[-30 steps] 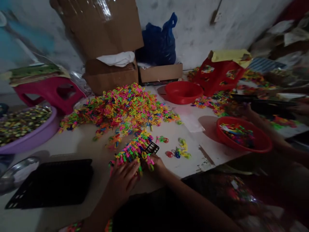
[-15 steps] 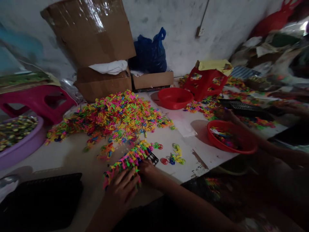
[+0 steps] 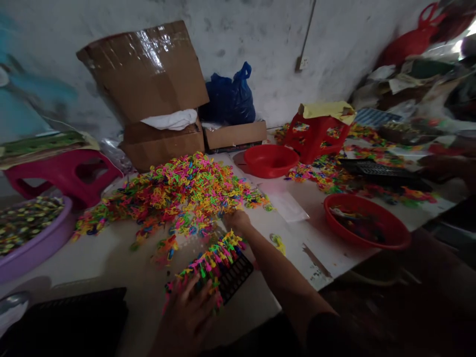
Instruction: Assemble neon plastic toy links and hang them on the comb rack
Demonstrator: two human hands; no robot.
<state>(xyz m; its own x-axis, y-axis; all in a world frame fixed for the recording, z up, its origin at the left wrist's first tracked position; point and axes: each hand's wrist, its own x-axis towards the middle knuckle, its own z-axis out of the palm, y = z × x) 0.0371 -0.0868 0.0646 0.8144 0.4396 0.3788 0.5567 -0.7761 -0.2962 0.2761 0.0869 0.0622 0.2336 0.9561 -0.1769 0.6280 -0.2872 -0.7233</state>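
My left hand (image 3: 190, 300) lies with fingers spread over the near end of a black slotted rack (image 3: 236, 278). Small bright plastic pieces (image 3: 210, 260) in pink, yellow, green and blue stand in rows in this rack, while its right-hand slots show bare. Beyond the rack, my right hand (image 3: 238, 221) reaches to the front edge of a big heap of similar loose pieces (image 3: 197, 186). Its fingertips are lost in shadow among the pieces, so their grip cannot be made out. A few yellow and green pieces (image 3: 278, 244) lie right of my right forearm.
A purple basin (image 3: 55, 238) of small parts and a dark tray (image 3: 70, 317) are at left. Red basins (image 3: 271, 161) (image 3: 366, 220) stand centre and right. Behind are cardboard boxes (image 3: 148, 74), a blue bag (image 3: 232, 96), and pink (image 3: 63, 171) and red stools (image 3: 318, 134). A co-worker's hand (image 3: 446, 166) is far right.
My right hand has left the rack and moved forward to the heap's edge, baring more of the rack's slots. My left hand stays on the pieces. The camera view has tilted up slightly.
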